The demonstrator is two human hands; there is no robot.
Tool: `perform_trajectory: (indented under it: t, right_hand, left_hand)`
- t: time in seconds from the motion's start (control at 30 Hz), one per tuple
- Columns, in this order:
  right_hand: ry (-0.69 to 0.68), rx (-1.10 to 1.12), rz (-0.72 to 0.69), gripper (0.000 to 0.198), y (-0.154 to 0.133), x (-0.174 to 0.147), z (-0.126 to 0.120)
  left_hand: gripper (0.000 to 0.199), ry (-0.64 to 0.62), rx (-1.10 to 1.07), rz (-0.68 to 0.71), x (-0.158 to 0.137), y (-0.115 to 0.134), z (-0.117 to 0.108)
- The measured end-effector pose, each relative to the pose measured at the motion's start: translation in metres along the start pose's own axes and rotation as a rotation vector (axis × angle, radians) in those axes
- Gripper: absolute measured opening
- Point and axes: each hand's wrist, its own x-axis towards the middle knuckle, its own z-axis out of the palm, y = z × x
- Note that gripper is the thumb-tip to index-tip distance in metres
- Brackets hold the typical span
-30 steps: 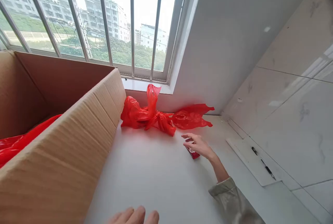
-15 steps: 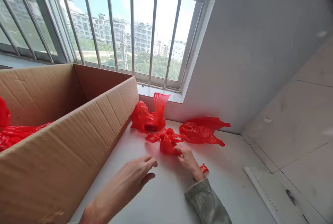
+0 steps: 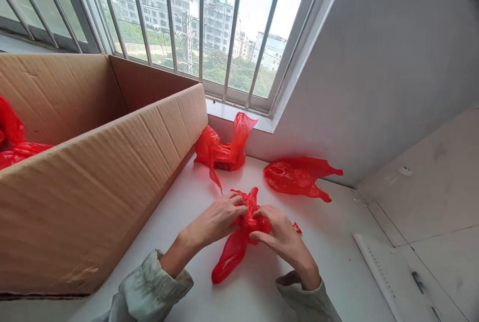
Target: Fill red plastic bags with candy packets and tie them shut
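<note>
A red plastic bag, bunched and knotted in its middle, lies on the white tabletop between my hands. One loop of it stretches towards me. My left hand has its fingers bent around the bag's left side, partly hiding it. From the right, my right hand closes on the knotted part, thumb below and fingers curled above. Behind my hands stands another red bag with something dark in its base. A flatter red bag lies by the wall.
A large open cardboard box takes up the left side, with red plastic inside. Beyond it is a barred window. A small red packet lies beside my right wrist. A white strip lies at the right.
Both hands have come together on the knotted bag, which is now nearer to me with a loop pointing my way. My left hand, empty before, now grips it. The view has tilted down.
</note>
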Motion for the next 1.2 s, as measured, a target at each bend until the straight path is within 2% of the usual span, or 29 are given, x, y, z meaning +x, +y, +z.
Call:
perform_trajectory:
  t: [0.03, 0.13, 0.23, 0.33, 0.4, 0.47, 0.5, 0.6, 0.63, 0.67, 0.77, 0.83, 0.93, 1.0, 1.07, 1.13, 1.2]
  right_hand:
    - [0.032, -0.038, 0.004, 0.004, -0.002, 0.003, 0.002]
    - [0.074, -0.071, -0.003, 0.016, 0.005, 0.006, -0.003]
    - [0.161, -0.044, 0.033, 0.02, 0.025, -0.002, -0.026]
    - [0.241, -0.085, 0.181, 0.025, 0.045, -0.018, -0.053]
    - [0.143, -0.08, 0.242, 0.023, 0.049, -0.026, -0.064]
    - [0.008, -0.042, 0.265, 0.015, 0.044, -0.031, -0.067]
    - [-0.037, -0.017, 0.271, 0.018, 0.039, -0.031, -0.065]
    - [-0.066, 0.051, 0.237, 0.059, 0.016, -0.025, -0.053]
    - [-0.072, 0.063, 0.2, 0.065, 0.008, -0.021, -0.047]
    - [-0.081, 0.068, 0.157, 0.062, 0.001, -0.018, -0.042]
    - [-0.058, 0.03, 0.063, 0.019, -0.012, -0.01, -0.027]
    - [0.015, 0.01, 0.04, 0.017, -0.015, -0.007, -0.023]
    - [0.231, 0.034, 0.08, 0.018, -0.011, -0.01, -0.029]
    - [0.419, 0.08, 0.179, 0.019, -0.002, -0.016, -0.04]
    - [0.572, 0.134, 0.296, 0.021, 0.008, -0.023, -0.051]
    - [0.636, 0.182, 0.371, 0.022, 0.016, -0.03, -0.061]
    - [0.65, 0.241, 0.385, 0.022, 0.018, -0.037, -0.069]
  left_hand:
    - [0.014, 0.007, -0.006, 0.0, 0.0, -0.002, -0.003]
    - [0.018, 0.029, -0.011, -0.036, -0.003, -0.009, -0.018]
    - [0.023, 0.08, 0.006, -0.146, -0.012, -0.02, -0.035]
    - [0.018, 0.139, 0.026, -0.283, -0.023, -0.034, -0.047]
    - [0.017, 0.131, 0.023, -0.331, -0.029, -0.038, -0.052]
    - [0.01, 0.095, 0.007, -0.331, -0.032, -0.034, -0.054]
    - [0.013, 0.074, -0.004, -0.314, -0.033, -0.03, -0.055]
    - [0.043, -0.01, -0.054, -0.241, -0.032, -0.006, -0.054]
    - [0.05, -0.044, -0.071, -0.216, -0.03, 0.003, -0.053]
    - [0.052, -0.079, -0.081, -0.189, -0.027, 0.011, -0.05]
    - [0.032, -0.145, -0.025, -0.107, -0.017, 0.03, -0.038]
    - [0.017, -0.147, 0.052, -0.091, -0.011, 0.033, -0.03]
    - [0.021, -0.133, 0.083, -0.113, -0.012, 0.023, -0.032]
    - [0.019, -0.068, 0.024, -0.116, -0.018, 0.013, -0.043]
    - [0.013, 0.107, -0.073, -0.107, -0.025, 0.005, -0.058]
    - [0.007, 0.3, -0.16, -0.138, -0.031, 0.002, -0.07]
    - [0.011, 0.394, -0.248, -0.194, -0.033, 0.003, -0.075]
